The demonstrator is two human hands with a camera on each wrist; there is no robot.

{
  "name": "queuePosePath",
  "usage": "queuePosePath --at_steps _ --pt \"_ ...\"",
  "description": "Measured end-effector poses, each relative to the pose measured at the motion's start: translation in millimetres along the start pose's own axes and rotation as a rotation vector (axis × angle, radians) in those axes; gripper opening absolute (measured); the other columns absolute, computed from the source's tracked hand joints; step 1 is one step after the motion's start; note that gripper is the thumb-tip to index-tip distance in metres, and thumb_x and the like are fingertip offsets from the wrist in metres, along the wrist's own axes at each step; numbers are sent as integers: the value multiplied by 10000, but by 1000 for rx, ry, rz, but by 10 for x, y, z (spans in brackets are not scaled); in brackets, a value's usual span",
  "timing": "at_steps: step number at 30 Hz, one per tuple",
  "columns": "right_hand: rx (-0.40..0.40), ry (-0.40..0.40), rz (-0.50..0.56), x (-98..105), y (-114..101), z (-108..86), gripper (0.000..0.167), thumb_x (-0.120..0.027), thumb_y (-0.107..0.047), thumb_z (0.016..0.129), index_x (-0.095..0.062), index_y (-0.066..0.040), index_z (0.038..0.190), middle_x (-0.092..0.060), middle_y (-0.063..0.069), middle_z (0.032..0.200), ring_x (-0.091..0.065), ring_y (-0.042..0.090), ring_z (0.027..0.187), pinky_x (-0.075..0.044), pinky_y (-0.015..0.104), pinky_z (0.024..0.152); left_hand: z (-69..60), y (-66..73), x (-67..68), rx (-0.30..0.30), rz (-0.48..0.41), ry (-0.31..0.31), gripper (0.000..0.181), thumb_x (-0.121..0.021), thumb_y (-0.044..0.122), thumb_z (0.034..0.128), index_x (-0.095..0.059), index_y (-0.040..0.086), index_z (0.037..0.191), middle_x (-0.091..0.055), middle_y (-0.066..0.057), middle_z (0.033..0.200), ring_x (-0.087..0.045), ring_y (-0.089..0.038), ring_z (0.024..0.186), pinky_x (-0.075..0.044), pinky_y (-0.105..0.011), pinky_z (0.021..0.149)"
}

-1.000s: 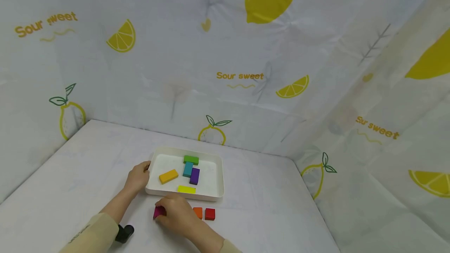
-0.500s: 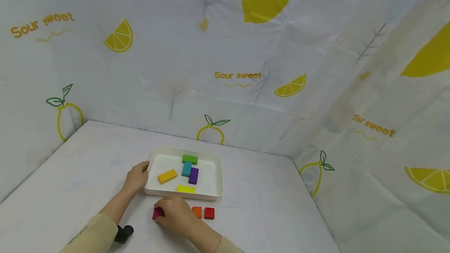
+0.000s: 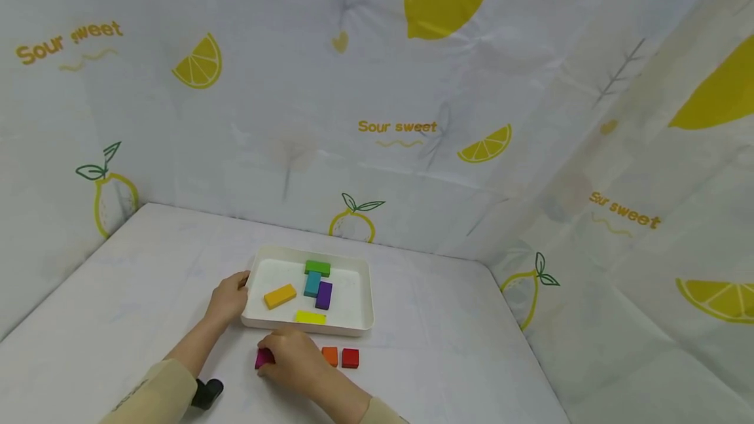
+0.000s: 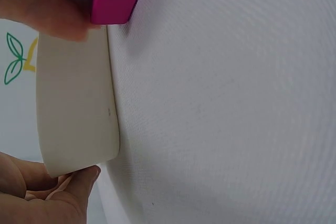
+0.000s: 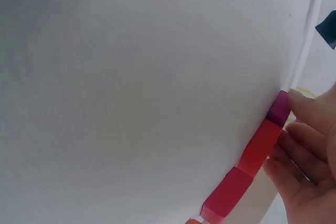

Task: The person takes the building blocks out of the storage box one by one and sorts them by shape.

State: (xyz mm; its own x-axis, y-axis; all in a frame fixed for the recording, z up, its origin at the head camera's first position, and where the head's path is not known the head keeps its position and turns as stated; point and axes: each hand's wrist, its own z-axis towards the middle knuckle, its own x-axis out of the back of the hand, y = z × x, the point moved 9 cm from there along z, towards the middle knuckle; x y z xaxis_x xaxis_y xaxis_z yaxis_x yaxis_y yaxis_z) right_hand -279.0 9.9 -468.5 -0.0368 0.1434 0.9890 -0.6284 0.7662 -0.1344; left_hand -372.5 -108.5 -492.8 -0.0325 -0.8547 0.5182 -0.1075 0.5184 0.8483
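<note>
My left hand (image 3: 228, 298) grips the left side of a white tray (image 3: 349, 331); in the left wrist view its fingers and thumb bend around the tray's corner (image 4: 79, 129). In front of the tray, my right hand (image 3: 296, 358) pinches a magenta block (image 3: 263, 358) at the left end of a row on the table. To its right an orange block (image 3: 330, 356) and a red block (image 3: 350, 358) show; the hand covers the middle of the row. In the right wrist view, a red-orange block (image 5: 261, 148) and a crimson block (image 5: 228, 193) follow the magenta one.
Inside the tray lie an amber block (image 3: 280, 296), a green block (image 3: 317, 268), a teal block (image 3: 313, 284), a purple block (image 3: 323, 296) and a yellow block (image 3: 310, 317). A black object (image 3: 207, 394) sits by the left sleeve. Lemon-print cloth walls enclose the table.
The head view has shifted slightly. Both hands keep their places, the left on the tray and the right at the magenta block.
</note>
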Motion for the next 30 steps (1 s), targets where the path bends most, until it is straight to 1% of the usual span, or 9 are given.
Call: queuePosePath --at_steps 4,9,12,14,16,19,23,26,30 --pt "-28 4 58 111 1 -14 328 -782 -295 844 -740 -228 1162 -757 -132 1063 -628 -44 919 -528 61 801 4 -8 -9 -1 0 -4 487 -314 17 1003 -317 -140 1464 -390 -363 1477 -341 -522 1408 -337 -608 1153" --pt "-61 50 111 372 76 -32 306 -757 -293 868 -737 -224 1166 -760 -117 1083 -656 -8 986 -544 97 834 2 -11 -8 -6 2 -3 487 -313 18 1003 -315 -142 1464 -388 -365 1477 -345 -524 1406 -343 -610 1148" --pt "-92 105 154 529 210 -31 315 -761 -284 864 -737 -198 1166 -756 -94 1109 -671 37 1058 -562 156 899 1 -11 -7 -4 0 -5 491 -306 15 1003 -304 -145 1467 -382 -369 1479 -331 -526 1412 -338 -610 1153" --pt "-111 146 169 605 335 -25 314 -764 -264 861 -738 -168 1159 -755 -68 1127 -678 76 1085 -566 201 931 0 -2 -7 -7 1 -5 493 -307 15 1002 -302 -145 1468 -384 -370 1477 -331 -526 1411 -336 -609 1155" --pt "-135 186 189 654 482 -16 313 -767 -239 857 -739 -136 1152 -756 -35 1138 -686 119 1090 -572 231 938 0 5 -3 -10 2 -3 492 -308 14 1001 -304 -147 1466 -387 -373 1473 -333 -529 1409 -334 -610 1155" --pt "-180 232 199 666 717 5 304 -766 -209 857 -741 -96 1138 -759 12 1137 -697 171 1091 -583 263 938 -8 9 2 -13 4 -3 495 -305 14 1000 -300 -145 1468 -383 -372 1476 -328 -530 1410 -329 -611 1158" --pt "-257 256 261 594 1028 28 291 -758 -164 861 -740 -60 1133 -759 51 1139 -698 212 1107 -594 309 936 -12 1 -5 -11 3 -5 497 -298 19 1000 -298 -144 1469 -377 -370 1481 -315 -532 1414 -320 -613 1160" --pt "-300 244 291 503 1223 40 300 -754 -151 863 -734 -52 1145 -754 66 1155 -695 226 1113 -594 340 939 -5 -9 -17 -12 0 -2 496 -298 20 999 -303 -146 1466 -382 -369 1479 -316 -530 1414 -318 -612 1161" --pt "-324 216 272 417 1414 81 324 -761 -165 859 -725 -58 1163 -741 83 1180 -681 247 1131 -585 376 958 9 -6 -13 -20 3 11 493 -306 14 997 -307 -152 1461 -389 -370 1474 -325 -531 1411 -325 -609 1158"
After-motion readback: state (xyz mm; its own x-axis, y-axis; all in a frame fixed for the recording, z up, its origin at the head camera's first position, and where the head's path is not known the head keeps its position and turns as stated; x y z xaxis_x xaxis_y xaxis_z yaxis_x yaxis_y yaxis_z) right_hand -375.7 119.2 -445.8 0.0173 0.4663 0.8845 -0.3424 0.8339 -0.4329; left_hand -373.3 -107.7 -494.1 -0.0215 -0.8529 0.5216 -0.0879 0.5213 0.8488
